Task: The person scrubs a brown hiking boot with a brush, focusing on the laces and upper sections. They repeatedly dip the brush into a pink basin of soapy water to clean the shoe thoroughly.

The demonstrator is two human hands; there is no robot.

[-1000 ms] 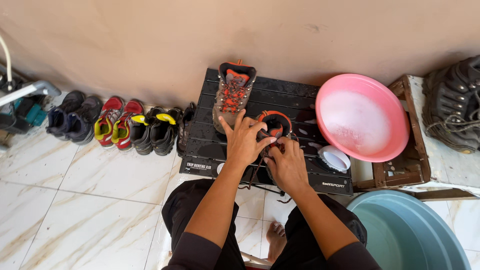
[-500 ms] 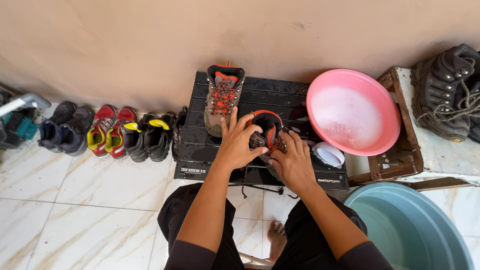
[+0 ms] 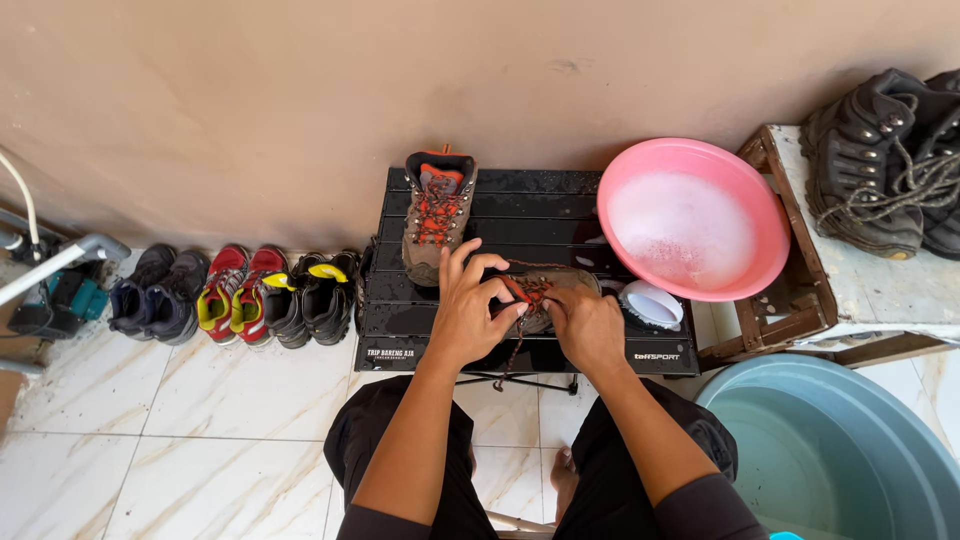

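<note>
In the head view, a brown hiking boot with orange laces lies on its side across the front half of a black slatted folding table, its opening turned toward the person. The left hand curls over the boot's near end, fingers closed on the upper, and the right hand pinches the dangling lace just beside it. Its mate, an upright brown boot, stands at the table's back left corner. Half a second earlier the held boot showed its round orange-rimmed collar to the camera; now it is rolled flatter, with the laces uppermost. White lettering sits in two small patches on the table's front edge, left and right. A pink basin of soapy water overhangs the table's right side, with a white brush just below it.
</note>
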